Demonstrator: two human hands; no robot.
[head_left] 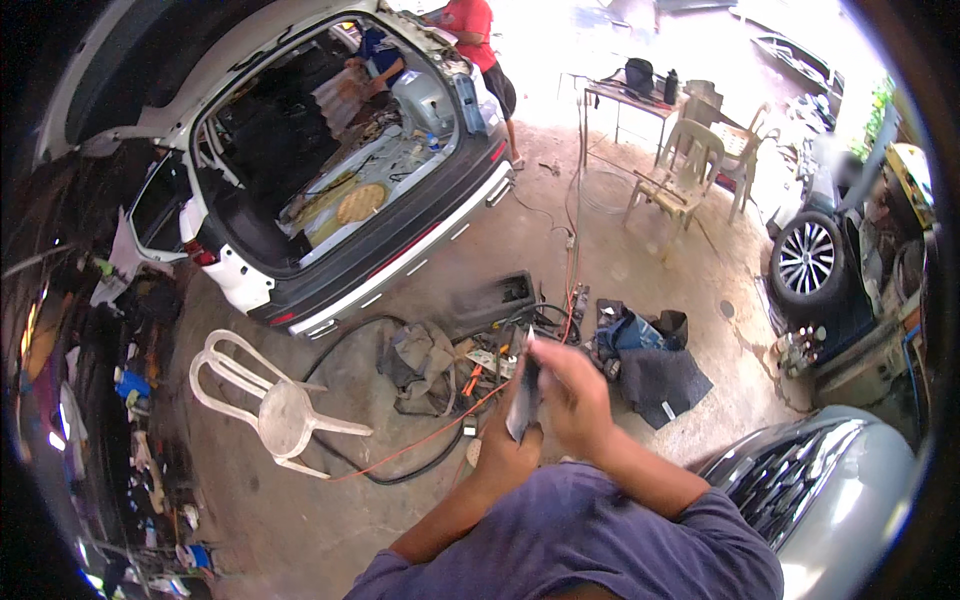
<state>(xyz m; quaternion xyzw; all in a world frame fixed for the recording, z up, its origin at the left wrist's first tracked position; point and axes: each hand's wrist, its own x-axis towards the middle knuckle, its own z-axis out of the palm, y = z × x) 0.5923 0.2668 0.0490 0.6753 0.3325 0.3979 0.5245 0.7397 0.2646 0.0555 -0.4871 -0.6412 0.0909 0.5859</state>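
Observation:
Close in front of my body, my left hand (510,448) is closed round the lower end of a thin flat piece (522,408), dark on one side and whitish on the other. The piece stands upright, and I cannot make out its kind. Beside its upper end is my right hand (578,395), smeared by motion; whether its fingers grip the piece is unclear. On the floor beyond the hands lie a grey cloth bag (420,365), an orange-handled tool (472,380) and a long black trim tray (495,300).
A white car (400,262) stands with its tailgate up at the far left; one person (375,55) is inside it, another (470,30) beside it. A broken plastic chair (285,420), hoses and an orange cord (410,440) lie on the floor. A silver car front (840,490) is close at right.

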